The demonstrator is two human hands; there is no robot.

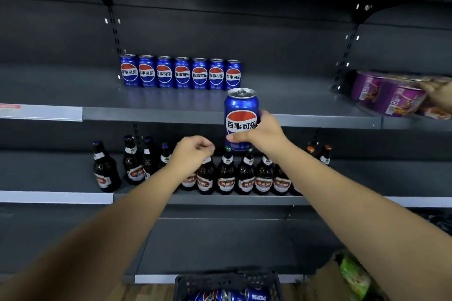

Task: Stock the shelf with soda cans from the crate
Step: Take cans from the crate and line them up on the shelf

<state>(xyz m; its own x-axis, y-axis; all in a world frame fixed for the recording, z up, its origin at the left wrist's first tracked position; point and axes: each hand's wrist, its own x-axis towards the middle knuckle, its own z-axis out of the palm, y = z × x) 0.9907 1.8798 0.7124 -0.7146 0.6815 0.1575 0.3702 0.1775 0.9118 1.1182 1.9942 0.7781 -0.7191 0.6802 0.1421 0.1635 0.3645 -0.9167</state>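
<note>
Right hand [263,133] is gripping one soda can [241,110] upright, its fingers [265,116] wrapping the can's right side and the thumb crossing the lower front. The can is hovering at the shelf [159,113] front edge, near the right end of the seven-can row [182,73] lining the back edge. Left hand [193,151] is curling its fingers on nothing. Crate [227,281] is sitting below, holding cans.

2 bare forearms [127,215], bare L hand [193,151], bare R hand [263,133]
</note>
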